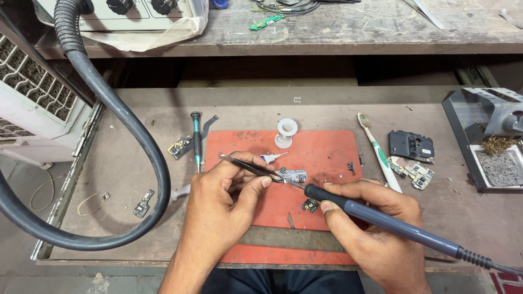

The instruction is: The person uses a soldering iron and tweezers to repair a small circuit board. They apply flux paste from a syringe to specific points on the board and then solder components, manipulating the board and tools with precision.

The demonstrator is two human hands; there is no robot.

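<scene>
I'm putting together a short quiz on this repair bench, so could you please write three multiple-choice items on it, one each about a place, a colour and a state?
1. Where does the solder spool stand?
A. on the far edge of the red mat
B. on the upper shelf
C. inside the black hose loop

2. What colour is the toothbrush handle?
A. blue and yellow
B. white and green
C. all black

3. What is the left hand doing?
A. lying flat and empty
B. gripping the screwdriver
C. pinching tweezers at the small circuit board

Answers:
1 A, the spool sits at the mat's top edge.
2 B, the brush right of the mat is white with green.
3 C, the tweezers run from its fingers to the board, while the right hand holds the soldering iron.
</scene>
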